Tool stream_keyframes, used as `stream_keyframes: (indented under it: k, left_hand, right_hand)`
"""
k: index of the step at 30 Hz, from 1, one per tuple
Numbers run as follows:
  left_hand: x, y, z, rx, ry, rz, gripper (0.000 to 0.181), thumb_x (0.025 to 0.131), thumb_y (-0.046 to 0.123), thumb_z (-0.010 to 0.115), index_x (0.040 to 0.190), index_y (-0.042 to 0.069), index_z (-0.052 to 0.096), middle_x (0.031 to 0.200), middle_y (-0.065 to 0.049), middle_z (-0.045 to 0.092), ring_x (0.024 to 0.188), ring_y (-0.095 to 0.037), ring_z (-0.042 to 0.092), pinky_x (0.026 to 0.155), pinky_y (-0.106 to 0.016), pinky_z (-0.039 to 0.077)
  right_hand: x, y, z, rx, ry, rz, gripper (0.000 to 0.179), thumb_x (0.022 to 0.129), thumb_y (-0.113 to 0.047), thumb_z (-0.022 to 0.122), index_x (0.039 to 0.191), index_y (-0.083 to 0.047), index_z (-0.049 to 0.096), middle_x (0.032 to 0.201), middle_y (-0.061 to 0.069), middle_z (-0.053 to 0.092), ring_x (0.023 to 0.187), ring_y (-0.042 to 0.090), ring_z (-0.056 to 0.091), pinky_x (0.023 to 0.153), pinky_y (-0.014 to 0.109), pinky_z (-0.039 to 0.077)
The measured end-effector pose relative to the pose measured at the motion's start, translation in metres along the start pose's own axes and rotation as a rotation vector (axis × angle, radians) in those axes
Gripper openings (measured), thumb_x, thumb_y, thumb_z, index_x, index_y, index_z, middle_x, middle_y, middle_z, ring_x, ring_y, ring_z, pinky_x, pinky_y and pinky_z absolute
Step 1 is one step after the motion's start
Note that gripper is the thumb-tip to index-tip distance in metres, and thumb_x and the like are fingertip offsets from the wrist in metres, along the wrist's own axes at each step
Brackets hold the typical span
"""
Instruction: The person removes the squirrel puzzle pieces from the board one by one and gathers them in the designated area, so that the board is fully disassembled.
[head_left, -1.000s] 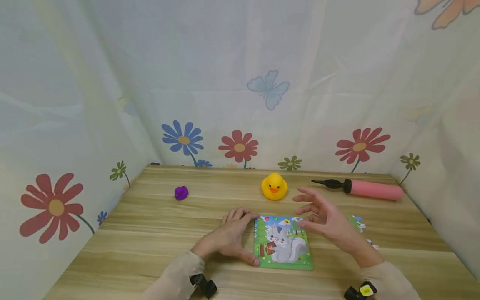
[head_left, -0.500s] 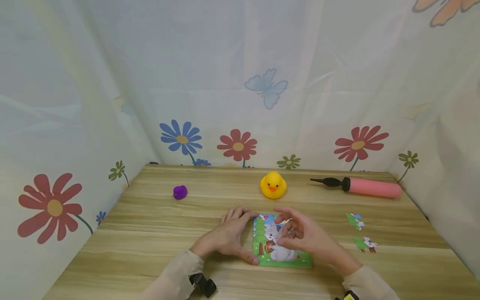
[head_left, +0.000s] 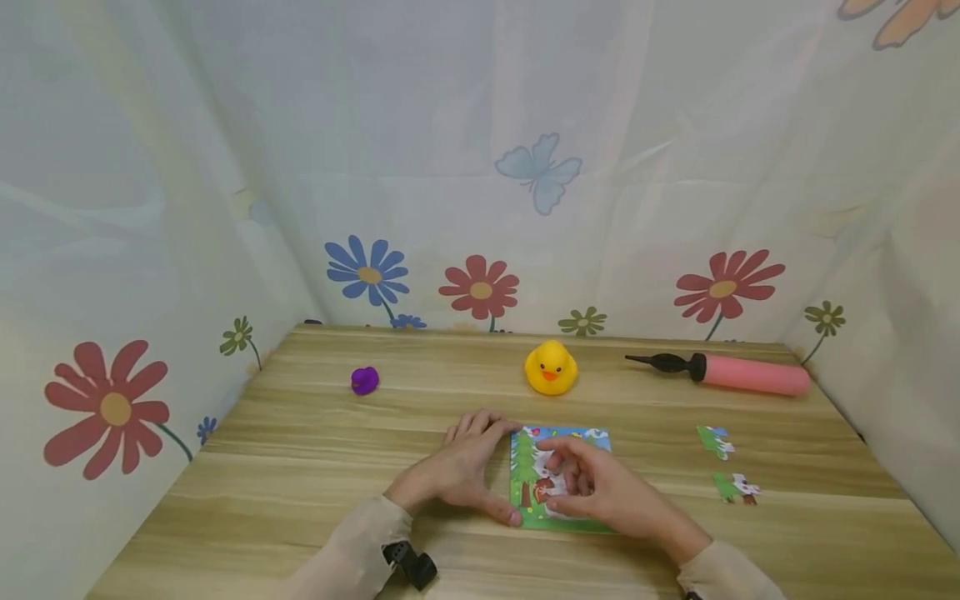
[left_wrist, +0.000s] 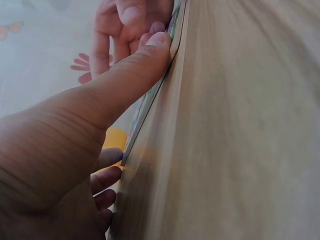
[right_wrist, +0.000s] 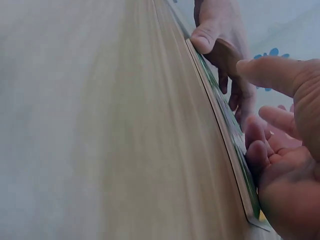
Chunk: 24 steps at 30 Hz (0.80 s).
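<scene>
A square picture puzzle [head_left: 524, 457] with a grey squirrel and green trees lies flat on the wooden table. Along its left side my left hand [head_left: 459, 477] is spread, thumb at the near corner and index finger at the far corner. My right hand [head_left: 600, 490] is over the puzzle's middle and right part, hiding much of the squirrel. Its fingers are loosely bent, and nothing shows between thumb and index finger. In the right wrist view, the curled lower fingers [right_wrist: 257, 152] rest against or just above the puzzle's surface; I cannot tell which.
Two loose puzzle pieces, one upper piece [head_left: 717, 442] and one lower piece [head_left: 737, 488], lie right of the puzzle. Behind stand a yellow rubber duck [head_left: 551, 368], a small purple duck [head_left: 365, 381] and a pink hand pump [head_left: 753, 375]. A flower-printed curtain [head_left: 420, 167] surrounds the table.
My right hand has come left and nearer, from the puzzle's upper right corner to over its middle, uncovering the loose pieces. The left hand has stayed at the left edge.
</scene>
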<state>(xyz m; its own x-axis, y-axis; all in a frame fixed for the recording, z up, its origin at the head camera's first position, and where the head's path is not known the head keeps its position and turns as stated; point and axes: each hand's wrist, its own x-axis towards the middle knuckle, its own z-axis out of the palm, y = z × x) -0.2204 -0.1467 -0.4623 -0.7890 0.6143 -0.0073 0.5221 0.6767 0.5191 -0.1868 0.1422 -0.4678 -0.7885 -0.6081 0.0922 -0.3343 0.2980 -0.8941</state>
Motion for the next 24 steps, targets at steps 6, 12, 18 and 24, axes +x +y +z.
stream_keyframes:
  k: [6,12,18,24]
  left_hand:
    - [0.0017,-0.001,0.0003,0.011,0.0,0.002,0.127,0.07,0.071,0.099,0.17,0.02,0.041,0.167,-0.011,0.038,0.149,-0.034,0.034,0.126,-0.064,0.028]
    - [0.0015,-0.0004,-0.0006,0.014,-0.011,-0.005,0.127,0.07,0.071,0.099,0.17,0.02,0.04,0.168,-0.011,0.037,0.15,-0.034,0.034,0.127,-0.064,0.027]
    - [0.0006,0.0,-0.0005,0.012,-0.014,-0.013,0.125,0.07,0.07,0.099,0.17,0.021,0.04,0.168,-0.011,0.037,0.15,-0.034,0.034,0.127,-0.064,0.028]
    - [0.0013,-0.0001,0.0,0.01,-0.007,-0.001,0.126,0.07,0.069,0.1,0.17,0.02,0.041,0.167,-0.011,0.038,0.149,-0.033,0.035,0.127,-0.064,0.027]
  right_hand:
    - [-0.0006,0.0005,0.0044,-0.124,0.01,-0.044,0.056,0.098,-0.027,0.089,0.147,-0.011,0.066,0.112,0.007,0.063,0.082,0.014,0.056,0.071,0.022,0.049]
    - [-0.0012,-0.0004,0.0066,-0.231,0.008,-0.043,0.047,0.096,-0.032,0.091,0.137,-0.018,0.073,0.107,0.003,0.056,0.09,0.015,0.054,0.076,0.024,0.048]
    - [-0.001,-0.0019,0.0081,-0.252,-0.002,-0.013,0.044,0.095,-0.032,0.092,0.133,-0.02,0.075,0.112,0.002,0.056,0.093,0.013,0.053,0.078,0.024,0.046]
    - [-0.0011,-0.0027,0.0077,-0.271,-0.01,-0.01,0.046,0.096,-0.034,0.091,0.136,-0.019,0.073,0.113,0.002,0.055,0.095,0.013,0.053,0.08,0.025,0.047]
